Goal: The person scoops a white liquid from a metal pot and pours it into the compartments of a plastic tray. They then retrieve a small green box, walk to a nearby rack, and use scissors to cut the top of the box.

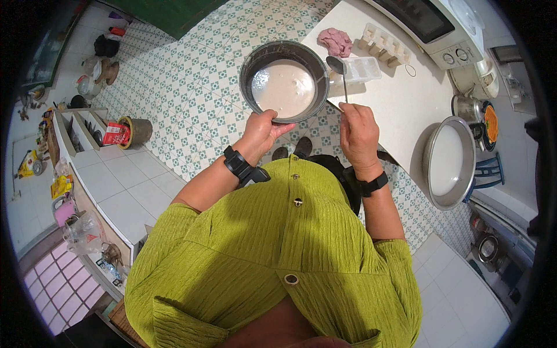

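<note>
My left hand (pixel 261 132) grips the near rim of a dark round pot (pixel 248 93), held above the tiled floor beside a white table. Inside is a pale, creamy liquid (pixel 285 89) with a few bubbles on top. In my right hand (pixel 360 132) is the thin handle of a small metal ladle (pixel 336 64). Its bowl hangs between the pot and a translucent plastic ice-pop mould (pixel 363 68) at the table's edge. Some of this mould's compartments look whitish. Behind it stands a second mould (pixel 385 45) with tan contents or sticks, not clear which.
On the white table (pixel 404 104) lie a crumpled pink cloth (pixel 335 42) and a large metal basin (pixel 471 174) of white liquid. A microwave (pixel 435 32) and a metal kettle (pixel 468 108) are along its far side. A tiled counter (pixel 126 182) is at left, near a bucket (pixel 140 132).
</note>
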Tool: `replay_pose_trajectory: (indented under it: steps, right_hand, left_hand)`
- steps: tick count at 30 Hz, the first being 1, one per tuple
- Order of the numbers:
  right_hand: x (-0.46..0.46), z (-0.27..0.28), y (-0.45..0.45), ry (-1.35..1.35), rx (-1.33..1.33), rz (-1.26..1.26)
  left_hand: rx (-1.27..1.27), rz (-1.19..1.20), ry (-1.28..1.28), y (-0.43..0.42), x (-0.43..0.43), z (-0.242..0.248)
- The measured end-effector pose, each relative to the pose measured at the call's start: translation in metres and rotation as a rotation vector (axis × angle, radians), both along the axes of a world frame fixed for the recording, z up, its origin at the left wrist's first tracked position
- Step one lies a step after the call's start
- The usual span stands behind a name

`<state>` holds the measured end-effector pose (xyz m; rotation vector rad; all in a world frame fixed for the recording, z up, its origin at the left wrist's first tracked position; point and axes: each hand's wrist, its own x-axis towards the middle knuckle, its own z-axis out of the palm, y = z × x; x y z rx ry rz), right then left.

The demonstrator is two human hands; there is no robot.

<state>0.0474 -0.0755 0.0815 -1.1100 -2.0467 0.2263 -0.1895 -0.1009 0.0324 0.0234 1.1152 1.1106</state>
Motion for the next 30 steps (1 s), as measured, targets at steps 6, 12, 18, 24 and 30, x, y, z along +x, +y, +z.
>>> replay_pose_trajectory:
  steps: [6,12,18,24,30]
  right_hand:
    - [-0.003,-0.008,-0.005,0.811,-0.434,-0.268]
    - [0.002,-0.001,-0.005,0.902,-0.636,-0.120]
    - [-0.027,-0.011,0.004,0.030,-0.140,0.101]
    - [-0.041,-0.031,0.000,0.120,-0.305,0.062]
    - [-0.032,-0.048,0.002,0.859,-0.977,-0.089]
  left_hand:
    - [-0.008,0.002,0.014,0.001,0.000,-0.001]
    - [0.002,0.000,-0.012,0.002,-0.001,-0.003]
    - [-0.005,-0.012,0.030,0.003,-0.001,-0.001]
    - [0.012,-0.034,0.038,0.003,-0.003,0.001]
    - [0.019,-0.040,0.043,0.004,-0.006,0.006]
